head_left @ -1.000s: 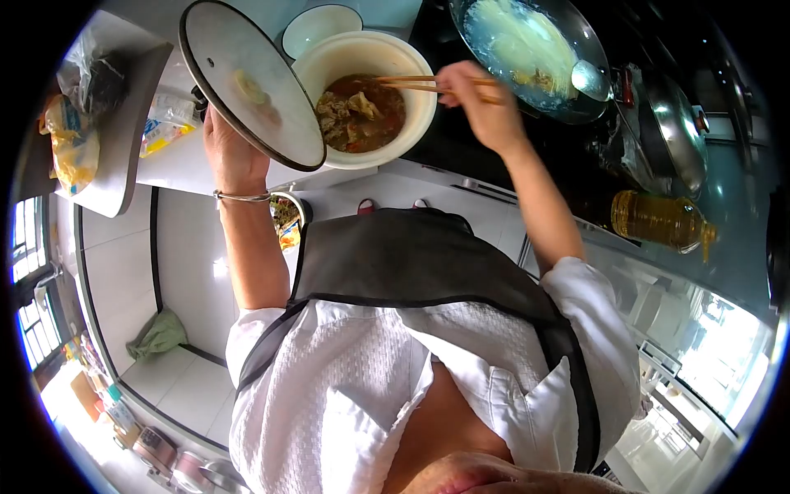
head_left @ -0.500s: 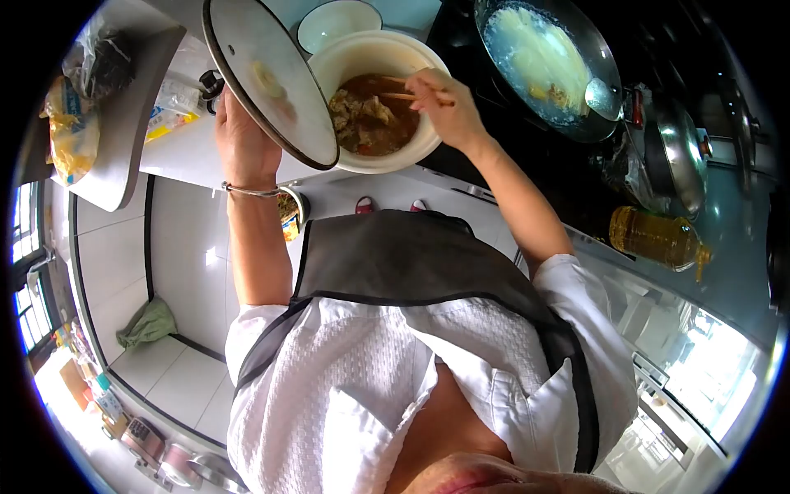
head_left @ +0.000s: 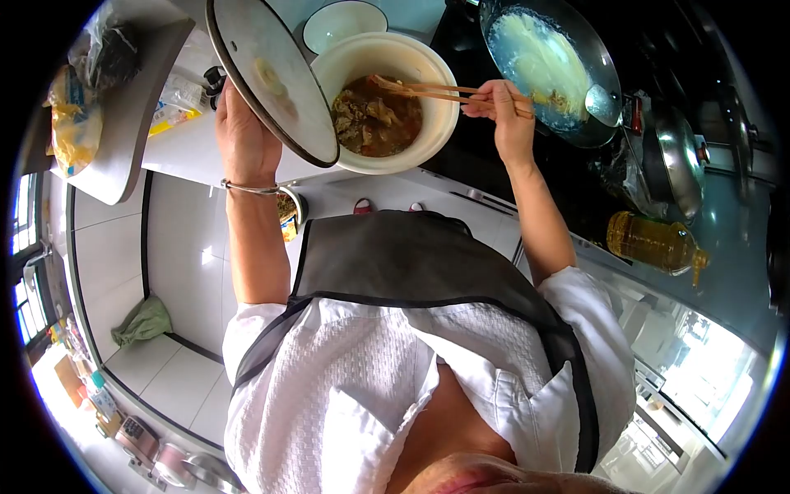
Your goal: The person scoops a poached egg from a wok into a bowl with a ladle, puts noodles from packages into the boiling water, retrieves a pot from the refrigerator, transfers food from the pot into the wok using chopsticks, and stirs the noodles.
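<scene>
My left hand (head_left: pixel 247 136) grips a glass lid (head_left: pixel 267 74) by its black knob, holding it tilted at the left of a cream pot (head_left: pixel 440 107). Brown stew (head_left: pixel 374 119) with chunks of meat or similar food fills the lower part of the pot. To the right of the pot, my right hand (head_left: pixel 506 119) is closed around a pair of wooden chopsticks (head_left: pixel 453 92). Their tips reach over the pot, at a reddish piece of food (head_left: pixel 385 84) near the stew's far edge.
A wok (head_left: pixel 605 70) holding pale liquid and a ladle (head_left: pixel 603 104) sits on the black stove at the right. A white bowl (head_left: pixel 344 23) stands behind the pot. An oil bottle (head_left: pixel 652 241) lies at the right, near a lidded pan (head_left: pixel 679 160). Bags (head_left: pixel 76 123) rest on the left shelf.
My right hand has drawn back to the right, out from over the pot, and the chopsticks now show at greater length. The left hand and lid stay nearly where they were.
</scene>
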{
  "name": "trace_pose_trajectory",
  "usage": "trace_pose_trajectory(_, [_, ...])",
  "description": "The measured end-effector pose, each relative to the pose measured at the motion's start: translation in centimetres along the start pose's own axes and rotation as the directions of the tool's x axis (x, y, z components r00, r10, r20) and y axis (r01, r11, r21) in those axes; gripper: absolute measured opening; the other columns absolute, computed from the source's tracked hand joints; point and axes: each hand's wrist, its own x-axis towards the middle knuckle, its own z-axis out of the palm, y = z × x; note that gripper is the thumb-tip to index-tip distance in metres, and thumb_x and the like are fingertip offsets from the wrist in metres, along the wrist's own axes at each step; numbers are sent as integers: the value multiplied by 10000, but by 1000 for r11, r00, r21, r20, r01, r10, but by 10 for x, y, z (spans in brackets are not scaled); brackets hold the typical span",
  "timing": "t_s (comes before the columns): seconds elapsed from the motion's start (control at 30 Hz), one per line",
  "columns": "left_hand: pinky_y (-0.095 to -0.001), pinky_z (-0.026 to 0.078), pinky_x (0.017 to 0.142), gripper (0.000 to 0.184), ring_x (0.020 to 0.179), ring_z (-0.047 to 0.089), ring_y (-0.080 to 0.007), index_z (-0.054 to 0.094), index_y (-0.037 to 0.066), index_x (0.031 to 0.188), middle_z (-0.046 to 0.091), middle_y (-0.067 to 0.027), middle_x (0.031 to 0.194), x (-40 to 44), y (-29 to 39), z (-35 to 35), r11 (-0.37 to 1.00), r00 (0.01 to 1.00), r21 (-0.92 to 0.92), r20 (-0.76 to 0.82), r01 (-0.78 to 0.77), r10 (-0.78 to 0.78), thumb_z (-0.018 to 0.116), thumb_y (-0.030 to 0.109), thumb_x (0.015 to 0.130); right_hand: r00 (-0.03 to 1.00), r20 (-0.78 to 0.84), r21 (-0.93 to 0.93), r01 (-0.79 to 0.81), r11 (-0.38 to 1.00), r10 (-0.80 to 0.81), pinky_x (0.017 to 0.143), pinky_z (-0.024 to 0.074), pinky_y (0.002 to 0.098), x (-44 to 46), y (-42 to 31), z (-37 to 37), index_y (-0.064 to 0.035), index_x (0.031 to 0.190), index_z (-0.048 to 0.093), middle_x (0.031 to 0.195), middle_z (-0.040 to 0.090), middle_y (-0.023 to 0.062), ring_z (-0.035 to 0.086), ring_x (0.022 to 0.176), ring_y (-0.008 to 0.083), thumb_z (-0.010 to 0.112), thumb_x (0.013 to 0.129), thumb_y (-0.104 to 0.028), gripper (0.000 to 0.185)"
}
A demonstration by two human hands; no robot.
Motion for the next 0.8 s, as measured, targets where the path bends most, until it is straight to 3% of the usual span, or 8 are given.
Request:
trace_pose_trajectory(0.03, [-312, 500, 603, 288, 734, 571, -180, 496, 22, 1073, 576, -77, 882, 0, 0, 0, 1000, 1000, -7, -14, 1, -2, 417, 263, 937, 1000, 0, 0, 0, 1000, 0, 604, 523, 244, -1, 0, -4, 10, 854, 537, 747, 605, 88, 631, 660, 143, 386, 950, -218, 291])
trace_pose_trajectory(0.1, [-312, 500, 607, 290, 738, 571, -181, 496, 22, 1076, 575, -77, 887, -1, 0, 2, 1000, 1000, 0, -16, -1, 1, 416, 263, 937, 984, -2, 202, -171, 964, 176, 631, 531, 283, -3, 0, -10, 6, 878, 531, 780, 595, 120, 633, 671, 190, 367, 954, -265, 325])
trace_pose_trajectory(0.2, [-314, 500, 611, 291, 743, 572, -182, 496, 22, 1078, 576, -77, 895, -1, 0, 3, 1000, 999, 13, -33, -11, 12, 417, 264, 937, 976, 56, 190, -217, 958, 210, 621, 531, 284, -2, 1, -10, 0, 877, 534, 770, 591, 113, 633, 666, 195, 375, 951, -277, 328])
trace_pose_trajectory(0.6, [-328, 504, 588, 278, 725, 580, -205, 501, 31, 1040, 583, -89, 871, -1, 0, 1, 1000, 1000, -2, 20, -14, 14, 435, 278, 929, 1000, 20, -139, 22, 990, -20, 596, 512, 225, -1, -12, -1, -6, 873, 535, 775, 570, 67, 618, 660, 135, 365, 957, -278, 332])
trace_pose_trajectory(0.8, [-322, 505, 595, 282, 739, 579, -194, 494, 27, 1066, 581, -90, 891, 3, -3, -8, 999, 1000, -52, -3, 6, -7, 422, 265, 934, 991, 103, -135, -69, 988, 84, 606, 498, 208, 2, 10, 23, -5, 883, 535, 779, 565, 56, 601, 657, 105, 382, 954, -249, 297])
